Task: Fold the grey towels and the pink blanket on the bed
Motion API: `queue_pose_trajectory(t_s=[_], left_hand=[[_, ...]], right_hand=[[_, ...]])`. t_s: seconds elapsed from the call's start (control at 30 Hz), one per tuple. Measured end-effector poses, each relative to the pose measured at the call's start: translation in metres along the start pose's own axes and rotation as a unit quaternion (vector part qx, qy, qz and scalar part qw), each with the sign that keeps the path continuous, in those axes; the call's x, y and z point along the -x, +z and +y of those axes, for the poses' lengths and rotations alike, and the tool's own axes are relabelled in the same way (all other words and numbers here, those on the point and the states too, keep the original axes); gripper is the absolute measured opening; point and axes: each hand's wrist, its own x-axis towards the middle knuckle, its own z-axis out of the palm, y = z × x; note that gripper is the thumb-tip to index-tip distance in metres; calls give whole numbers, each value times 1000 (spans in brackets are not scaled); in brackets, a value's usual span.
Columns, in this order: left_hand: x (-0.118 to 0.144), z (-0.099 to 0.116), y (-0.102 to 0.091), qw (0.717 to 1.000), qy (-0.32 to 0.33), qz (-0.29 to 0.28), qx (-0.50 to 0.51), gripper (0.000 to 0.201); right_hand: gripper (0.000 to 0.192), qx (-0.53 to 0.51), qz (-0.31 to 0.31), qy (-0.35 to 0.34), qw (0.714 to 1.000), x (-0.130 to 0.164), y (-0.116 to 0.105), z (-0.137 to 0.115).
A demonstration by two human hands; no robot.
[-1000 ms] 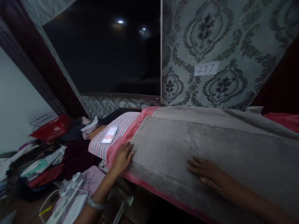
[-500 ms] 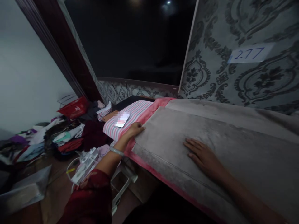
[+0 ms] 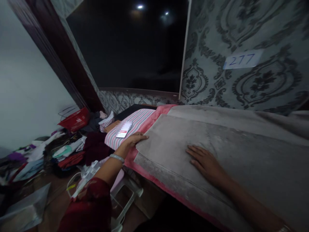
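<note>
A large grey plush cloth (image 3: 169, 135), with a folded layer on top, lies spread before me over a pink-red cloth (image 3: 131, 158) whose edge shows at the left and front. My left hand (image 3: 135, 139) rests at the grey layer's left edge, fingers pointing right; some of them are hidden. Flat on the grey surface, farther right, lies my right hand (image 3: 205, 162), its fingers stretched out. Beyond my left hand a pink, white and grey striped cover (image 3: 138, 117) carries a lit phone (image 3: 124, 129).
A white stool (image 3: 127, 193) stands below at the left. Piled clothes (image 3: 70, 151) and a red basket (image 3: 76, 118) are on the left, near a clear plastic bin (image 3: 29, 206). Behind the cloth are a dark screen (image 3: 135, 48) and a paper marked 277 (image 3: 242, 60).
The view has shifted slightly. My left hand's fingers look straighter at the cloth's edge. My right hand stays flat in about the same spot on the grey cloth.
</note>
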Motion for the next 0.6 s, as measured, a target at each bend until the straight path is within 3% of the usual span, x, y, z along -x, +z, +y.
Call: queue_pose_trajectory(t_s=[0.17, 0.3, 0.37, 0.47, 0.53, 0.6], left_hand=[[-6, 38, 4, 999, 8, -39, -2, 47], [-7, 100, 35, 995, 65, -69, -23, 35], [-1, 137, 68, 982, 134, -112, -73, 28], [8, 178, 140, 927, 281, -170, -179, 13], [11, 184, 196, 888, 355, -178, -230, 6], [13, 171, 250, 864, 378, -213, -256, 6]], right_hand=[[51, -66, -2, 19, 998, -7, -6, -6], [63, -237, 39, 81, 967, -17, -14, 1], [69, -369, 63, 135, 917, -21, -26, 9], [71, -517, 92, 189, 830, -19, -55, 30], [72, -565, 113, 209, 790, -8, -77, 45], [73, -589, 127, 233, 764, 8, -93, 58]])
